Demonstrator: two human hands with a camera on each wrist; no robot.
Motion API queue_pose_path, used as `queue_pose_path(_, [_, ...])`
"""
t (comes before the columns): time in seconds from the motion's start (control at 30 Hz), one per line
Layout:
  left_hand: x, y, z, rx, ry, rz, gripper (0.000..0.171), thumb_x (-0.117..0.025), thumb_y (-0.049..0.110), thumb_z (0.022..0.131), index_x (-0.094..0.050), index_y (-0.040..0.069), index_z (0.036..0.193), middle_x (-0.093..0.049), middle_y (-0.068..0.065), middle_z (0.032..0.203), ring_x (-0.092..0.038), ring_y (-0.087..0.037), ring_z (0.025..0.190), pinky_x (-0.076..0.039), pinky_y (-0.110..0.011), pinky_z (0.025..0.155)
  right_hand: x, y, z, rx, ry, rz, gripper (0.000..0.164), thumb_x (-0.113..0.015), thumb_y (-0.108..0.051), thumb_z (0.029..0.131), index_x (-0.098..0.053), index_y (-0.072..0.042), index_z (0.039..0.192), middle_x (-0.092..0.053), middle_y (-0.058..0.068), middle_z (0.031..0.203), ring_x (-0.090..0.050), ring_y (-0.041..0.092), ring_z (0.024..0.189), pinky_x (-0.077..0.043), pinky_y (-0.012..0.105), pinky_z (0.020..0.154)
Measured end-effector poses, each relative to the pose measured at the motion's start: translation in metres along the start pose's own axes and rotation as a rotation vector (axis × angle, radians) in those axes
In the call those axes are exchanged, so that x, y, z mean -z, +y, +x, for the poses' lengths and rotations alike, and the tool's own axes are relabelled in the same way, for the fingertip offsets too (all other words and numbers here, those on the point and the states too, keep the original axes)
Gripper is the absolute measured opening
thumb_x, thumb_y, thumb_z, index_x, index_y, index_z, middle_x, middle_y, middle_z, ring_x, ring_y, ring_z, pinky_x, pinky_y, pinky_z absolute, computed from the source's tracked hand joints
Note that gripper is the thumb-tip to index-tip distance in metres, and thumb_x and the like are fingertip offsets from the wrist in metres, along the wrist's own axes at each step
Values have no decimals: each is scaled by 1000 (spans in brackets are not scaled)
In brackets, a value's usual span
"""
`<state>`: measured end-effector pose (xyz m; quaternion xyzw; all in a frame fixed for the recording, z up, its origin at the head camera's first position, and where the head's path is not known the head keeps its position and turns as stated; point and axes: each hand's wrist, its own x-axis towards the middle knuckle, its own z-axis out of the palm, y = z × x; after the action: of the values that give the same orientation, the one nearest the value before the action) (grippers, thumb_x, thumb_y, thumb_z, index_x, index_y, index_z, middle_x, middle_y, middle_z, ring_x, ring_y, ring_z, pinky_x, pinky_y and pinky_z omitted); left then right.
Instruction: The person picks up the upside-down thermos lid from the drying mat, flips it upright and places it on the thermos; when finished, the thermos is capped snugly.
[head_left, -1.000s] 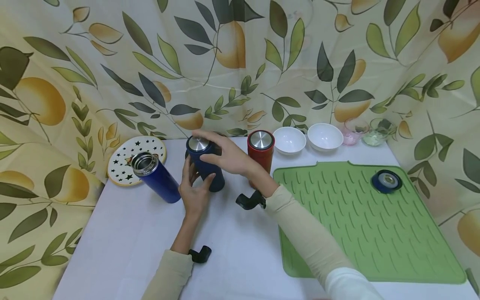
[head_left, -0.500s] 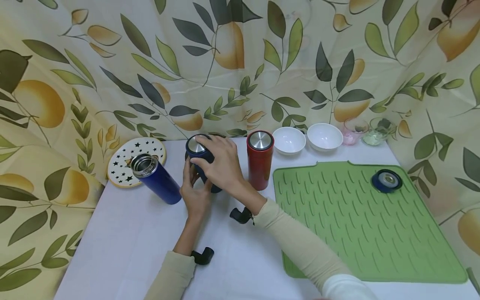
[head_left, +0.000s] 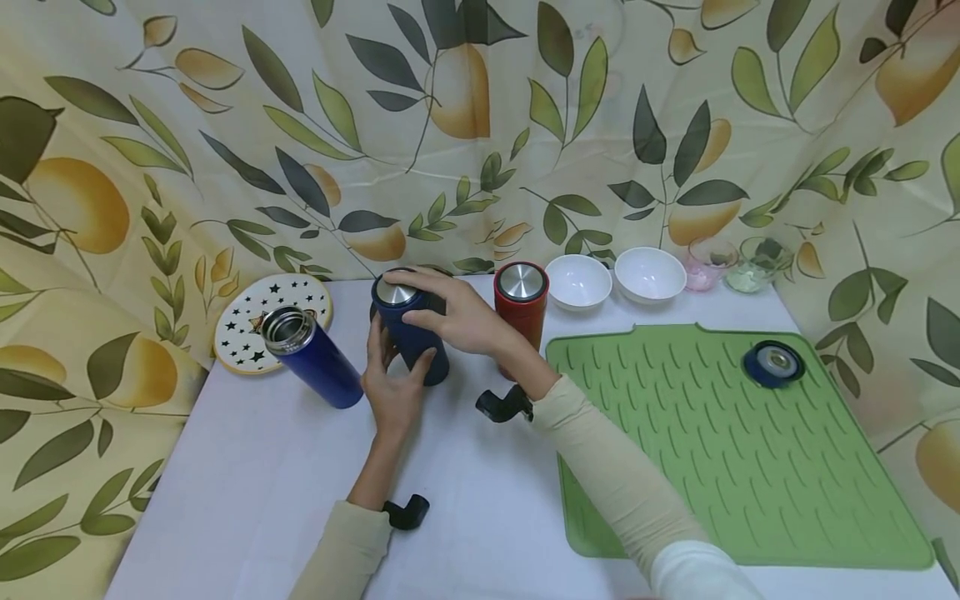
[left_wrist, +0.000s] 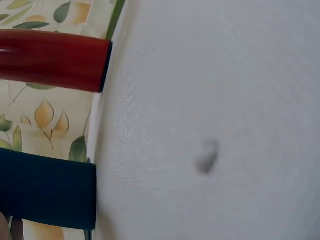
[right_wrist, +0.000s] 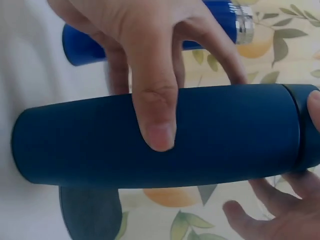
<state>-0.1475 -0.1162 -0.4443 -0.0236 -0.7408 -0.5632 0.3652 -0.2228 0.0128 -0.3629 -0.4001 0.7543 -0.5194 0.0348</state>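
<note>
A dark blue thermos [head_left: 412, 340] with a steel-topped lid [head_left: 397, 292] stands upright on the table. My left hand [head_left: 393, 396] holds its body, with the thumb lying along the side in the right wrist view. Round the lid, my right hand [head_left: 468, 317] grips with thumb and fingers on opposite sides; part of this grip is out of the right wrist view. Left of them an open, brighter blue thermos [head_left: 318, 362] shows its steel mouth. Its likely match, a dark blue lid [head_left: 773, 364], lies underside up on the green mat [head_left: 712, 450].
A red thermos [head_left: 519, 312] stands close behind my right wrist. Two white bowls [head_left: 579, 283] and pink and green glass bowls [head_left: 757, 265] line the back edge. A star-patterned round plate [head_left: 247, 342] lies at back left. Something dark grey [right_wrist: 92, 212] sits behind the held thermos.
My right hand turned inward round the lid half a second ago, then swung back outward to about its earlier pose. My left hand and the thermos stay nearly in place.
</note>
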Motion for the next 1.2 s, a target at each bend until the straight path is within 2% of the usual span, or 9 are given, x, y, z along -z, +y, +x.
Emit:
queue_pose_path(0.1, [-2, 0, 0, 8, 18, 11, 84, -80, -1, 67, -38, 7, 139, -58, -17, 120, -58, -31, 105, -46, -47, 87, -3, 0, 0, 10, 37, -32, 49, -63, -21, 88, -48, -25, 135, -46, -5, 135, -40, 10, 124, -39, 38, 98])
queue_pose_path(0.23, [-4, -5, 0, 0, 26, 14, 84, -79, 0, 68, -37, 7, 140, -57, -17, 122, -57, -33, 105, -46, -47, 87, -11, -3, 0, 2, 134, -109, 49, -67, -22, 85, -52, -27, 131, -49, -7, 132, -39, 12, 125, -37, 37, 100])
queue_pose_path(0.43, [-5, -29, -3, -4, 22, 43, 85, -80, 10, 71, -35, 20, 142, -57, -8, 124, -58, -21, 105, -48, -39, 87, -28, -9, -3, 21, 336, -261, 50, -74, -25, 78, -59, -21, 125, -56, -1, 125, -44, 15, 121, -35, 38, 101])
queue_pose_path(0.5, [-4, -26, -2, -1, 8, 31, 84, -79, 10, 71, -35, 20, 142, -57, -9, 123, -59, -21, 105, -48, -42, 88, -31, -11, -4, 22, 376, -286, 49, -75, -25, 77, -60, -19, 124, -58, 0, 123, -46, 16, 119, -34, 39, 100])
queue_pose_path(0.6, [-2, -23, -1, 13, -16, 8, 84, -79, 8, 71, -35, 19, 142, -58, -11, 122, -59, -24, 104, -47, -43, 88, -28, -12, -3, -4, 325, -294, 52, -73, -26, 79, -55, -18, 127, -54, 0, 127, -42, 15, 121, -34, 40, 100])
queue_pose_path(0.73, [0, -29, -1, 43, -32, 16, 87, -81, 13, 69, -34, 25, 142, -58, -4, 123, -59, -19, 104, -47, -34, 89, -16, -5, 3, -11, 111, -176, 56, -67, -26, 85, -45, -24, 136, -43, -3, 136, -39, 9, 121, -39, 33, 96])
queue_pose_path(0.83, [1, -33, -3, 45, -38, 26, 88, -82, 19, 69, -33, 27, 142, -58, -1, 123, -58, -15, 105, -47, -30, 89, -10, 1, 5, -7, 24, -86, 56, -66, -24, 86, -44, -27, 137, -43, -6, 135, -42, 7, 117, -43, 29, 91])
queue_pose_path(1.0, [-1, -33, -3, 29, -32, 31, 87, -81, 22, 70, -33, 26, 142, -57, 0, 124, -58, -15, 105, -46, -31, 90, -14, -2, 3, -33, 97, -99, 55, -69, -24, 83, -48, -28, 134, -50, -8, 129, -47, 6, 111, -45, 27, 87])
queue_pose_path(1.2, [-4, -33, -3, -5, -12, 33, 85, -80, 9, 70, -35, 19, 142, -58, -9, 122, -60, -23, 103, -48, -36, 88, -29, -9, 1, -36, 306, -249, 56, -76, -27, 77, -54, -28, 129, -58, -6, 122, -48, 10, 116, -38, 32, 96])
